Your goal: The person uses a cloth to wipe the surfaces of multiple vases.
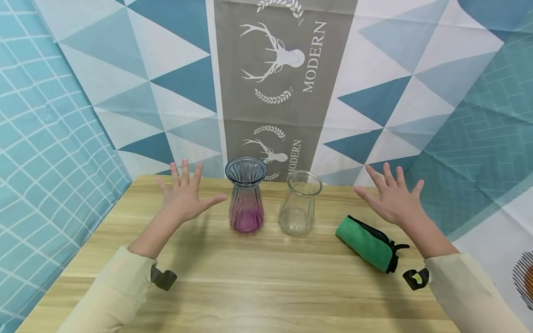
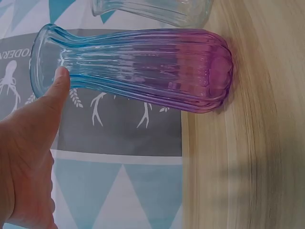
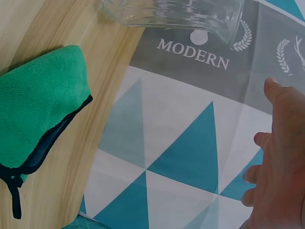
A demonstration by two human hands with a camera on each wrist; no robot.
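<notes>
Toward the back of the wooden table stands a ribbed glass vase (image 1: 246, 199), blue at its flared rim and pink at the base. Just right of it is a clear glass vase (image 1: 296, 208), also upright. My left hand (image 1: 183, 196) is raised left of the coloured vase, fingers spread and holding nothing; its thumb overlaps the vase's neck in the left wrist view. On the other side my right hand (image 1: 393, 199) hovers with spread fingers, also holding nothing. Nearest to it lies a rolled green cloth (image 1: 366, 244) with black edging and a black loop.
Behind the table (image 1: 250, 286) hangs a curtain (image 1: 175, 92) with blue and white triangles and a grey deer-head band. A blue tiled-pattern sheet (image 1: 37, 138) borders the left side. Dark wrist cameras (image 1: 164, 279) sit at both cuffs.
</notes>
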